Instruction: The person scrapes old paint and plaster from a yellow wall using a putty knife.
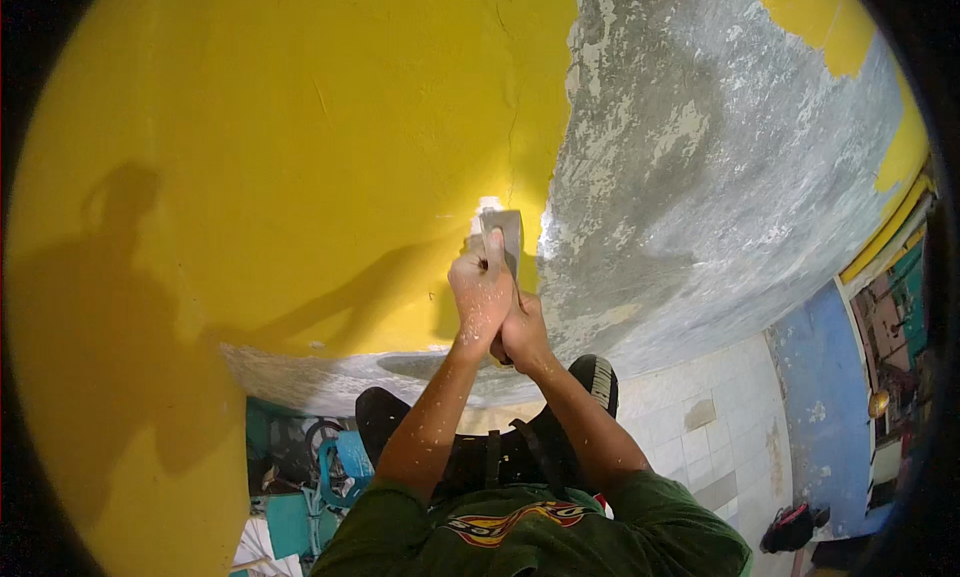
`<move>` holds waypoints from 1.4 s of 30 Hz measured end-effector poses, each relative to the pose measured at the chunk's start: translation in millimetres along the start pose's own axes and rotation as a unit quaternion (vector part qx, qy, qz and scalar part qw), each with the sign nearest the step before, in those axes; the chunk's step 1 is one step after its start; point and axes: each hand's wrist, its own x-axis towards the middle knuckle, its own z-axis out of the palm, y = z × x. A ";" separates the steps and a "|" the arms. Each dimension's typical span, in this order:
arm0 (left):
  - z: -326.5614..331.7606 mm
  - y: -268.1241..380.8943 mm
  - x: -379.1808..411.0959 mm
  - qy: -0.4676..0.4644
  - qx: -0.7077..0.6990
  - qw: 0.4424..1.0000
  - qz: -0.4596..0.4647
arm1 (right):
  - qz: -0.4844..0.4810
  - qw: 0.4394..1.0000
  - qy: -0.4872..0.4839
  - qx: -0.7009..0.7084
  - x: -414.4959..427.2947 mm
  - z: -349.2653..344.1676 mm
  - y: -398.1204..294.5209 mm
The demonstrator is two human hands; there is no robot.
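Note:
Both hands hold a wide metal paint scraper [512, 236] against a yellow painted wall [337, 149]. My left hand [478, 296] grips it near the blade, with the thumb laid along the metal. Lower down, my right hand [525, 333] is wrapped around the handle, which is mostly hidden by the fingers. Beside and above the blade, a small white patch [489, 202] shows where there is no yellow paint. To its right lies a large bare grey plaster area [637, 164] with a ragged paint edge. Pale flecks cover both hands and forearms.
A thin crack [512, 127] runs up the yellow wall. Below left are a turquoise chair-like object [349, 464] and a wheel [324, 442]. At right are pale floor tiles [705, 442], a blue wall [821, 397] and a dark bag-like item [791, 528].

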 end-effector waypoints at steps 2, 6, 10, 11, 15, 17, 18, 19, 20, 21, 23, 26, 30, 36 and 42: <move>0.3 -5.4 4.3 0.007 0.045 0.999 0.021 | -0.016 1.000 0.015 -0.015 4.0 1.1 1.6; 2.0 18.4 11.3 0.000 0.000 1.000 0.015 | -0.005 0.999 -0.023 0.031 6.4 1.8 -12.9; -1.1 0.1 -0.5 0.031 0.031 0.997 0.068 | 0.023 1.000 0.018 -0.011 -6.3 4.0 -5.7; -0.9 -4.3 4.7 0.033 0.032 0.996 0.071 | 0.021 1.000 0.015 -0.010 0.5 5.9 -5.1; 5.2 16.6 13.7 0.011 -0.041 0.999 -0.003 | -0.035 0.998 -0.028 0.035 13.1 1.4 -6.6; 3.7 8.0 9.2 0.007 -0.048 0.999 -0.008 | -0.018 0.999 -0.024 0.043 7.6 0.2 -5.3; 3.1 2.6 6.9 0.008 -0.047 0.999 -0.007 | -0.012 1.000 -0.007 0.017 3.4 -1.0 -2.9; 3.3 -2.5 3.2 0.020 0.003 1.000 0.020 | -0.006 1.000 0.010 -0.009 1.8 -0.9 -1.7; 3.1 -7.4 2.2 0.031 0.054 0.997 0.047 | -0.007 1.000 0.008 -0.008 4.6 1.0 -2.0; 5.8 -1.7 4.7 0.028 0.050 0.997 0.047 | -0.024 1.000 0.005 -0.007 7.5 -0.4 -6.9; 8.5 16.7 16.5 0.007 0.032 0.999 0.023 | -0.043 0.999 0.003 -0.005 13.6 -2.2 -16.1; 6.6 25.9 18.4 -0.004 -0.033 0.999 0.019 | -0.018 0.997 -0.059 0.037 7.6 -1.8 -19.6; 6.3 12.4 12.1 0.018 0.009 0.999 0.037 | -0.016 1.000 0.002 0.015 14.1 3.4 -5.7; 2.1 15.0 11.4 -0.004 -0.006 1.000 0.006 | 0.009 0.999 -0.006 0.036 6.4 3.6 -10.2; 1.8 30.6 16.1 -0.002 0.050 0.999 -0.015 | 0.000 1.000 -0.002 0.021 4.8 5.7 -18.1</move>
